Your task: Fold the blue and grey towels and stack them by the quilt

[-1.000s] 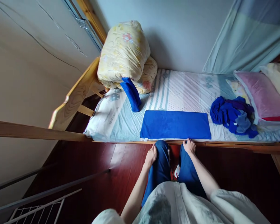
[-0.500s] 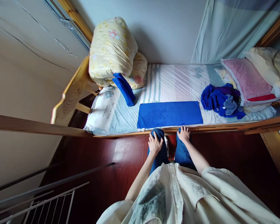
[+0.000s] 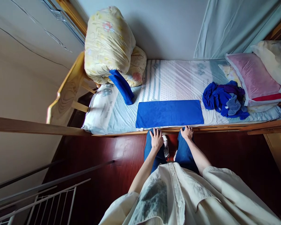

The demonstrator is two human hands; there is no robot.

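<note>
Bed [image 3: 168, 78], wooden frame, dressed in a patterned sheet, set against a pale wall [image 3: 168, 31]; reddish-brown floor [image 3: 103, 178] in front. Places are given from the flat blue cloth.

Flat blue cloth [image 3: 170, 113]: one, rectangular, spread lengthwise along the bed's near edge; small white tag at its near left corner.

Folded blue cloth [image 3: 123, 88]: one, long and narrow, left of and beyond the flat blue cloth, slanting, its far end against the quilt.

Quilt [image 3: 110, 40]: pale yellow, flowered, bundled high, farther left and behind.

Crumpled blue heap [image 3: 215, 97]: just right of it, with purple and grey-blue pieces.

Pink pillow [image 3: 259, 75]: farther right, past the heap.

Left hand [image 3: 156, 139]: just before its near edge, palm down on the left knee, fingers spread wide.

Right hand [image 3: 187, 133]: likewise before it, on the right knee, fingers slightly parted.

White rack [image 3: 71, 203]: well to the left and nearer, lower corner.
</note>
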